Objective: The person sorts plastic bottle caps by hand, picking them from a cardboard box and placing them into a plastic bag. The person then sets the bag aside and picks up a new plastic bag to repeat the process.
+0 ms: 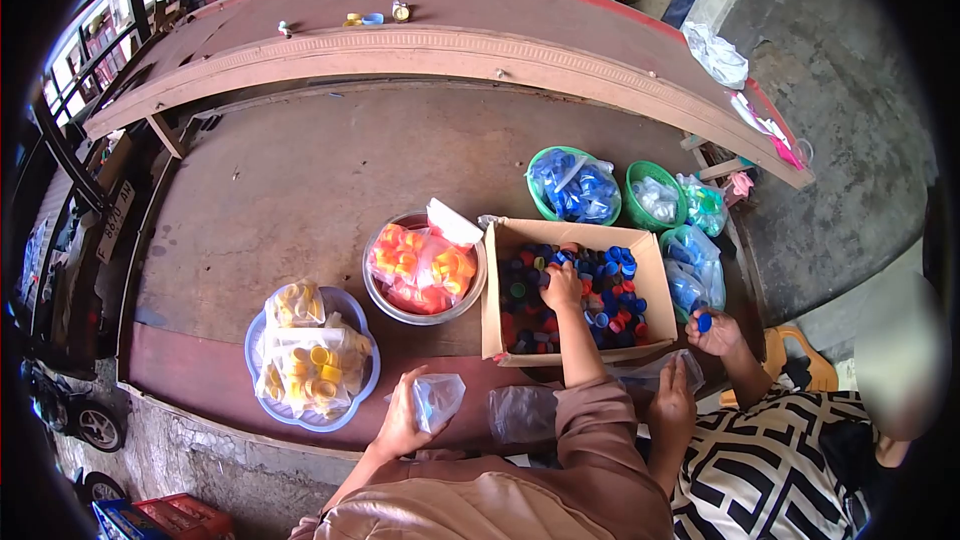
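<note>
My left hand [403, 418] is closed round a small clear plastic bag [440, 401] with a bluish tint inside it. My right hand [563, 287] reaches into a cardboard box [490, 310] of loose bottle caps [610, 318], mostly dark blue, light blue and red. Its fingers are bent down among the caps, and what they hold is not clear. A clear plastic bag [522, 414] lies flat on the table edge, below the box.
At right, a co-worker's hand [714, 334] holds a blue cap; their other hand [673, 405] holds a clear bag. Left of the box stand a metal bowl [372, 298] and a lilac basket [374, 358] with bagged caps. Green baskets [640, 172] stand behind. A raised shelf [400, 50] crosses the back.
</note>
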Available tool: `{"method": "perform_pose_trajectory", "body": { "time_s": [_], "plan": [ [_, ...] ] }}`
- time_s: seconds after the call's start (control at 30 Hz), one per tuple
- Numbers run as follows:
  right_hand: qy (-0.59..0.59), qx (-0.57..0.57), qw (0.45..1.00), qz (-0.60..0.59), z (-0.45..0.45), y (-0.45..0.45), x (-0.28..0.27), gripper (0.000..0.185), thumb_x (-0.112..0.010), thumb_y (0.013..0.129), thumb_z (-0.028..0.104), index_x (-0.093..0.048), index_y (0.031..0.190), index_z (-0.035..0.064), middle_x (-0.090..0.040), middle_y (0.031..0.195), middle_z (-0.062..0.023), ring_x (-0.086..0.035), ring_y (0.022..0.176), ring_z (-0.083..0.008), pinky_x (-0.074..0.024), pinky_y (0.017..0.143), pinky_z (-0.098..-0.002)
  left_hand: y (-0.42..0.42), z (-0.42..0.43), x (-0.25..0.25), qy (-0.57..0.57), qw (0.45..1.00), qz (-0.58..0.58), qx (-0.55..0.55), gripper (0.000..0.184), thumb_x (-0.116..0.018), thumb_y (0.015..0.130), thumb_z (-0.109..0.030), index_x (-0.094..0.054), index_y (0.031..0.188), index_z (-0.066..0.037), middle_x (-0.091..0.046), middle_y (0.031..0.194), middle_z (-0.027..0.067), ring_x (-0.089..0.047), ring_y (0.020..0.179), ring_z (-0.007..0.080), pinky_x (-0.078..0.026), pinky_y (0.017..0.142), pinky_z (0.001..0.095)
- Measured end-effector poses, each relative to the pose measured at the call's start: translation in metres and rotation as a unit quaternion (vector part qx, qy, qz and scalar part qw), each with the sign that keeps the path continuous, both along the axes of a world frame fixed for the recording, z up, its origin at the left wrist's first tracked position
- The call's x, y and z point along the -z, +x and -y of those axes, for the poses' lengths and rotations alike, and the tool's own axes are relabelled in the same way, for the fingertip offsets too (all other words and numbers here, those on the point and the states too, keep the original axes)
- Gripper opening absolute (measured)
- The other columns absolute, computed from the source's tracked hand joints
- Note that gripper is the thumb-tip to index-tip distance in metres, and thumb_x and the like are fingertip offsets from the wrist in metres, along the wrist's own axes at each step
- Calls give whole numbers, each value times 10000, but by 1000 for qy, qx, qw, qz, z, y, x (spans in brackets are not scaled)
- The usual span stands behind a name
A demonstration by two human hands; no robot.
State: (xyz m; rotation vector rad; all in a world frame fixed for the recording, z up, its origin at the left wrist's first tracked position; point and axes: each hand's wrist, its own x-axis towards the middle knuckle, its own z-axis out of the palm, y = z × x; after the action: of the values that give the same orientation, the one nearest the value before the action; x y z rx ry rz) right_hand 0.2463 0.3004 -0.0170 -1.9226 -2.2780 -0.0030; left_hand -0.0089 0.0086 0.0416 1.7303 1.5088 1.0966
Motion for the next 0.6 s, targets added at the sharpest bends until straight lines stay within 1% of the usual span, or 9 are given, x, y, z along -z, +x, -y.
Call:
{"method": "perform_pose_trajectory", "body": {
  "time_s": [0.07,0.2,0.27,0.33,0.37,0.43,0.47,0.5,0.6],
  "plan": [
    [16,-2,1000,-6,2,3,5,365,-744,615,231,-642,958,161,-517,1025,-103,-536,973,-281,-479,795,-399,0,0,-1,-11,1000,4,-14,840,-762,636,-166,-256,1285,2,-463,1111,189,-507,1025,309,-415,879,386],
    [37,50,994,-94,11,12,-7,387,-773,579,268,-630,908,124,-519,984,-102,-530,954,-287,-471,771,-417,1,0,-6,-1,1000,6,-28,835,-759,642,-176,-259,1286,3,-458,1116,192,-503,1038,316,-419,881,391],
    [107,34,970,-214,22,12,-8,389,-775,613,265,-609,902,66,-544,925,-104,-560,834,-252,-473,725,-382,1,0,-5,-7,1000,5,-24,840,-761,642,-178,-255,1288,1,-459,1116,191,-502,1039,313,-419,880,389],
    [137,4,912,-388,45,4,-28,373,-771,644,252,-597,899,41,-556,896,-98,-571,774,-217,-477,687,-345,3,0,-3,-13,999,22,-22,840,-764,634,-170,-264,1287,1,-453,1121,198,-489,1040,331,-409,886,401],
    [99,19,873,-478,68,-12,-49,339,-759,679,217,-586,889,15,-568,872,-85,-570,739,-168,-467,636,-287,5,1,-1,-17,999,38,-22,838,-767,627,-161,-274,1284,2,-446,1126,205,-477,1039,349,-399,892,413],
    [26,-74,752,-655,115,-36,-60,258,-715,693,159,-584,877,34,-562,888,-79,-562,764,-169,-451,623,-271,7,1,-1,-23,998,51,-21,837,-770,620,-154,-282,1282,5,-439,1131,213,-465,1040,368,-388,898,427],
    [56,-157,781,-602,134,-43,-62,260,-708,672,149,-586,875,41,-558,896,-95,-555,790,-196,-449,663,-289,7,1,-3,-25,998,48,-18,839,-770,620,-155,-281,1282,6,-437,1131,213,-465,1040,369,-388,899,429],
    [80,-265,805,-525,156,-55,-99,289,-719,646,161,-591,874,37,-553,912,-114,-547,826,-222,-443,700,-308,7,2,-4,-28,999,44,-15,840,-770,621,-157,-279,1282,8,-436,1132,214,-465,1040,369,-387,899,430],
    [-50,-337,824,-452,201,-77,-113,412,-750,644,271,-607,963,53,-514,1057,-140,-543,954,-252,-442,808,-351,9,-1,3,-26,998,64,-1,844,-770,623,-159,-273,1284,8,-435,1131,216,-466,1039,371,-385,900,434]
  ]
}}
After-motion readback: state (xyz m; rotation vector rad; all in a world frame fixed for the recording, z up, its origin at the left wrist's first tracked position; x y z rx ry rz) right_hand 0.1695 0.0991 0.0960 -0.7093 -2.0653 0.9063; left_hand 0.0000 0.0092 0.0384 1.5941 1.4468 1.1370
